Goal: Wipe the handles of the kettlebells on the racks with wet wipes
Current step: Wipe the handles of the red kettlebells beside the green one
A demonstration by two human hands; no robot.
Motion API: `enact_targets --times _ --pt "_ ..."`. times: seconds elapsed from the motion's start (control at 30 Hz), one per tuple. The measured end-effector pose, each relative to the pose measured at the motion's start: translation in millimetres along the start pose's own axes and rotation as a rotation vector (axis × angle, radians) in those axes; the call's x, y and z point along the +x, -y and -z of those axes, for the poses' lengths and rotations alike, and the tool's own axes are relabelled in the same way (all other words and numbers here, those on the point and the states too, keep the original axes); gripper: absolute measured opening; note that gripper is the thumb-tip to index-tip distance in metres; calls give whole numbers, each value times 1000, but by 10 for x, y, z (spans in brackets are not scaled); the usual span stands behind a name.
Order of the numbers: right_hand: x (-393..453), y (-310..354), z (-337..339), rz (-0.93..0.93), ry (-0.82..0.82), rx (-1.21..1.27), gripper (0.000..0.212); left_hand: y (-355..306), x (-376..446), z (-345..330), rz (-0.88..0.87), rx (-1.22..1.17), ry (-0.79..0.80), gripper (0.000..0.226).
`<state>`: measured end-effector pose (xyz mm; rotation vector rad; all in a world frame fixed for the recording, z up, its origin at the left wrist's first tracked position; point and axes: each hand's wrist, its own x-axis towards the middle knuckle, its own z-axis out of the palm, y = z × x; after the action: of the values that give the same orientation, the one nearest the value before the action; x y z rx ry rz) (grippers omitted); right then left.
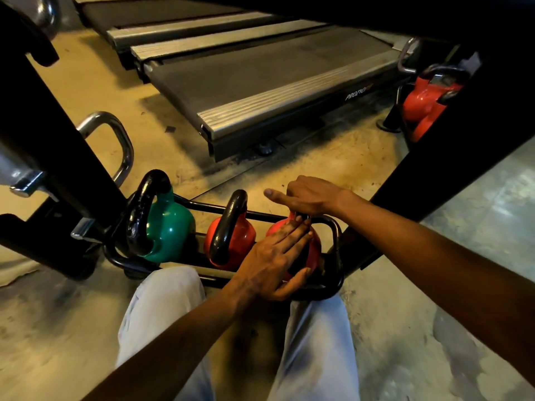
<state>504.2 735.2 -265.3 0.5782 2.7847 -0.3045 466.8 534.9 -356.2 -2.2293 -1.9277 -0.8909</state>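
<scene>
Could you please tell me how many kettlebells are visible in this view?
4: a green kettlebell at the low rack's left, a middle red kettlebell, a right red kettlebell under both hands, and a far red kettlebell at upper right. Others may be hidden behind the frame.

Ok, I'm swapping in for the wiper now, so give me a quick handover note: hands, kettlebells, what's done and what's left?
Left hand: flat fingers steady the right red kettlebell on the low rack.
Right hand: curled over that kettlebell's handle top, index finger pointing out; no wipe visible, perhaps hidden under it.
Middle red kettlebell and green kettlebell sit to its left, untouched now. Another red kettlebell sits far right.
Done: cannot tell which handles are clean.
Left: finish this handle, check the others.
</scene>
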Motion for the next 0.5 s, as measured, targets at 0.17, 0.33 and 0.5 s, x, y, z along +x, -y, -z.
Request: enact_targets --times 0.17,0.33,0.5 --pt "-9 -7 -63 -199 -59 207 106 15 11 31 -17 -8 0 69" --pt "-86 9 -218 -482 -262 729 100 2 12 35 -25 2 9 70" --pt "-109 0 -334 -686 -305 1373 95 65 91 214 -100 120 101 70"
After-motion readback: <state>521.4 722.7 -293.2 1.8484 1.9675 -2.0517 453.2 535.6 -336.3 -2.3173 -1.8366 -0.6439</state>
